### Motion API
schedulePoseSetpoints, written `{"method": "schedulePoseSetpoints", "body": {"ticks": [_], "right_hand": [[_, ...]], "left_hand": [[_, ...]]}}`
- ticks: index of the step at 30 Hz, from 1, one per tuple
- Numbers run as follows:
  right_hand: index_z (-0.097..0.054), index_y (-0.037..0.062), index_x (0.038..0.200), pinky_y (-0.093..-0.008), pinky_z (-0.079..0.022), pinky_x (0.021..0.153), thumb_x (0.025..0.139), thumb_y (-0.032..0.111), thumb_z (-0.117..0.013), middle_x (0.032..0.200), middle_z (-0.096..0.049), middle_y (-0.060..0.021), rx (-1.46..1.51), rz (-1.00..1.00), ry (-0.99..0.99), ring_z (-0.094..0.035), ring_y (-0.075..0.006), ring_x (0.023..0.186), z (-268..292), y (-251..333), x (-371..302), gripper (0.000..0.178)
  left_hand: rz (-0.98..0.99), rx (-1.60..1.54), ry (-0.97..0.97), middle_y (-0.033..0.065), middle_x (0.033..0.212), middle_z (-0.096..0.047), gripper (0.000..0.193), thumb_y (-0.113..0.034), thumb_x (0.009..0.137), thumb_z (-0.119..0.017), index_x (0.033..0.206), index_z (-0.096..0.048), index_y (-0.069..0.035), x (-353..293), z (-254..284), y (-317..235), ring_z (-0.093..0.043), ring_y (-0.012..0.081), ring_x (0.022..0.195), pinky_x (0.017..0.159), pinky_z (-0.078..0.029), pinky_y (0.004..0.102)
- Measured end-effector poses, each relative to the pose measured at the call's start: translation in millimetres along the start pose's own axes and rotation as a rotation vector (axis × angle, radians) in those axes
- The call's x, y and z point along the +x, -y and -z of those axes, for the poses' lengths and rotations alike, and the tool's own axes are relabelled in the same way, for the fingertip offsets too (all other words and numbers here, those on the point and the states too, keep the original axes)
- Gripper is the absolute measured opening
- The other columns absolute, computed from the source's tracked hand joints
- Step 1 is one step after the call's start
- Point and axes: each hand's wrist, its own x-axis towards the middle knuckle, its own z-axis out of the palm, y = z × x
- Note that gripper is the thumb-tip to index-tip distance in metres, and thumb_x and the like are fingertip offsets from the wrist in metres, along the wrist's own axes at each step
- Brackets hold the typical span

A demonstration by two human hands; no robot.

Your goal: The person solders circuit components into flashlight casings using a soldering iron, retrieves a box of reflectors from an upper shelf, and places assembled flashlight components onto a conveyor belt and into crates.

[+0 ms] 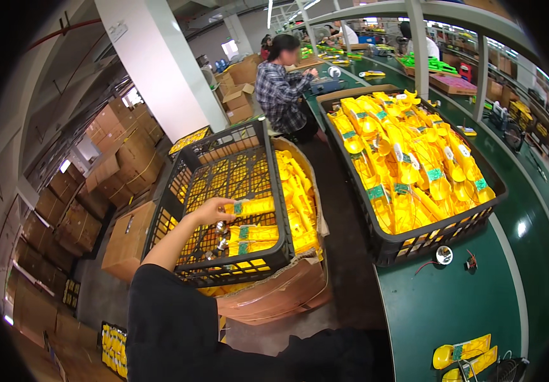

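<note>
My left hand (212,211) reaches into a black plastic crate (282,249) on the left, its fingers closed on the end of a yellow plastic housing (256,207) with a small green circuit board on it. Just below it, more yellow housings (253,240) lie side by side on the crate's grid floor. Small shiny metallic parts (222,235) sit at their left ends, too small to make out well. My right hand is out of view.
Beneath the crate, a cardboard box (287,286) holds yellow parts. A second black crate (408,240), heaped with yellow housings, stands on the green table (427,312) beside a round reflector (443,255) and loose housings (471,353). A seated co-worker (281,89) is ahead; a white pillar (166,63) rises behind.
</note>
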Motion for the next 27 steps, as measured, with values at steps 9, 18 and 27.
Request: {"method": "schedulePoseSetpoints", "body": {"ticks": [9, 18, 27], "right_hand": [[-0.047, 0.0007, 0.079, -0.0195, -0.033, 0.044, 0.076, 0.006, -0.050, 0.062, -0.049, -0.0057, 0.123, -0.131, -0.063, -0.041, -0.0090, 0.049, -0.9, -6.5, -3.2, 0.007], [-0.046, 0.0012, 0.083, -0.0176, -0.033, 0.043, 0.074, 0.011, -0.055, 0.061, -0.048, -0.0068, 0.151, -0.076, -0.148, -0.042, -0.0090, 0.046, 17.7, -8.4, -8.3, 0.016], [-0.045, 0.0006, 0.088, -0.0184, -0.036, 0.044, 0.073, 0.009, -0.055, 0.066, -0.049, -0.0062, 0.182, -0.257, -0.299, -0.045, -0.0092, 0.050, 37.9, -23.3, -41.2, 0.020]], "left_hand": [[-0.052, 0.108, 0.101, 0.0136, 0.103, -0.053, 0.057, -0.023, 0.070, -0.066, 0.120, -0.042, -0.010, 5.8, -16.3, -28.5, -0.051, 0.0229, 0.091, 0.078, -0.040, 0.0321], [-0.236, 0.279, -0.623, 0.0130, 0.109, -0.048, 0.034, -0.005, 0.076, -0.051, 0.110, -0.046, -0.001, -40.9, -3.2, -158.9, -0.047, 0.0230, 0.100, 0.084, -0.037, 0.0316], [-0.727, -0.059, -0.252, 0.0132, 0.085, -0.053, 0.024, -0.013, 0.072, -0.058, 0.092, -0.053, -0.001, -35.6, -211.4, -373.7, -0.054, 0.0259, 0.075, 0.063, -0.044, 0.0305]]}}
